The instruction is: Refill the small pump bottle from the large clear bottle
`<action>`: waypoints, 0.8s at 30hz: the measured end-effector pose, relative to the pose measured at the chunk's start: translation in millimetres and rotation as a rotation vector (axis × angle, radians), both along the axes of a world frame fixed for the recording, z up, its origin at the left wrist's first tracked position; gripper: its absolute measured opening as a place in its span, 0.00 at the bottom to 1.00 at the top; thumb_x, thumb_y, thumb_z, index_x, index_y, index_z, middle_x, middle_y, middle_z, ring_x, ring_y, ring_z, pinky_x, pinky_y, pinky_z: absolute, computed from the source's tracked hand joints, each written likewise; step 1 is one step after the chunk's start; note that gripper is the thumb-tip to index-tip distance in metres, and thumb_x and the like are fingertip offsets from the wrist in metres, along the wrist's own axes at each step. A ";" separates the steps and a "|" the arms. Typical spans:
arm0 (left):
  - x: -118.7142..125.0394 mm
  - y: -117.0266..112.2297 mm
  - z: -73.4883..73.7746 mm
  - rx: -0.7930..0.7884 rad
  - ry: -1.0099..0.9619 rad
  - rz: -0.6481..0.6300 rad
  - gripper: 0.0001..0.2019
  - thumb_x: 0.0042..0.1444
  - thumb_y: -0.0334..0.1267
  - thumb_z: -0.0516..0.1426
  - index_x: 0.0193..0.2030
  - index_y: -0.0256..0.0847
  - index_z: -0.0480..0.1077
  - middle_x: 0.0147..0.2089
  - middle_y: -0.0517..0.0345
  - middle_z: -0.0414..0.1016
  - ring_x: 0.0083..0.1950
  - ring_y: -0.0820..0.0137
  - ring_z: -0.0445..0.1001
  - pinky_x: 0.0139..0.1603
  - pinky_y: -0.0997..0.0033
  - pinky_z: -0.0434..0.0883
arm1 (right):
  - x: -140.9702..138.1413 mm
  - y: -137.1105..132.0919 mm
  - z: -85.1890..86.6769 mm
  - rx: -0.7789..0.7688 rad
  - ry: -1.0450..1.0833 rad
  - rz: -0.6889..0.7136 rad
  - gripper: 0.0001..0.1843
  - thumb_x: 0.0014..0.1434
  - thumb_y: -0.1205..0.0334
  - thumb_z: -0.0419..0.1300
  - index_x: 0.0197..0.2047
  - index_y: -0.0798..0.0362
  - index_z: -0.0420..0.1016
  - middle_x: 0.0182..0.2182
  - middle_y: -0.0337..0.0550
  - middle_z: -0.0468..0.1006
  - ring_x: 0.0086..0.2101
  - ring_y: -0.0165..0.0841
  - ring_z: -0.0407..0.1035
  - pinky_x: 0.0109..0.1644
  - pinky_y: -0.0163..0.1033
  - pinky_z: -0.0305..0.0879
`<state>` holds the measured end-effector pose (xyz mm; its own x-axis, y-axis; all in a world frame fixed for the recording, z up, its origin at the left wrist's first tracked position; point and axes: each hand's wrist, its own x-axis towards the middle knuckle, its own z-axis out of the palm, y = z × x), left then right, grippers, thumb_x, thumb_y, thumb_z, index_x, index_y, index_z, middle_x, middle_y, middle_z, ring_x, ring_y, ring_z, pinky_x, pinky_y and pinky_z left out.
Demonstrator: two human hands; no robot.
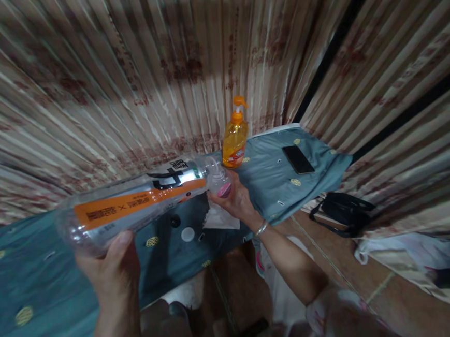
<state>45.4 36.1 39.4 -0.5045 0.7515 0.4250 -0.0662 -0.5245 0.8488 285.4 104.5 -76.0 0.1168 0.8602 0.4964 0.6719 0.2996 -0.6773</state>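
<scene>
My left hand (112, 271) is closed around the base end of a large clear plastic bottle (142, 206) with a silver and orange label. The bottle lies almost level, its neck end pointing right. My right hand (237, 201) grips a small clear bottle (219, 182) with a pink label. The two bottles' necks meet or overlap; I cannot tell whether they touch. Just behind my right hand stands an orange pump bottle (234, 144), upright. Below the large bottle lie a small black cap (175, 221), a white disc (187, 235) and a white tissue (223, 219).
A teal patterned cloth (34, 272) covers the narrow table. Toward its right end lies a black phone (298, 159). Pleated curtains (185, 62) hang close behind. On the tiled floor at right rests a black bag (343, 213).
</scene>
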 end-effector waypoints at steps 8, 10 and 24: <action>-1.5 1.8 4.4 0.042 0.044 -0.038 0.19 0.34 0.34 0.72 0.38 0.51 0.83 0.46 0.57 0.84 0.51 0.54 0.83 0.63 0.39 0.76 | -1.8 -2.2 9.5 -0.066 0.051 0.028 0.46 0.52 0.51 0.77 0.67 0.54 0.62 0.57 0.58 0.80 0.55 0.49 0.80 0.58 0.51 0.79; -0.8 1.2 7.1 0.054 0.072 -0.044 0.20 0.35 0.36 0.72 0.40 0.52 0.83 0.48 0.57 0.84 0.51 0.54 0.83 0.62 0.39 0.76 | -2.0 -2.8 11.0 -0.091 0.053 0.028 0.47 0.52 0.51 0.77 0.68 0.55 0.61 0.56 0.58 0.81 0.55 0.50 0.80 0.58 0.52 0.79; 6.5 5.8 21.5 0.008 0.081 -0.050 0.27 0.32 0.37 0.71 0.46 0.55 0.83 0.49 0.55 0.83 0.51 0.47 0.82 0.52 0.33 0.80 | -2.4 -2.3 10.6 -0.102 0.031 0.016 0.48 0.52 0.49 0.77 0.68 0.55 0.60 0.55 0.58 0.81 0.54 0.51 0.80 0.58 0.53 0.79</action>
<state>51.9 41.9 60.9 -0.4303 0.7712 0.4692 -0.0239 -0.5294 0.8481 282.9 102.2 -65.3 0.1168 0.9078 0.4029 0.6462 0.2386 -0.7249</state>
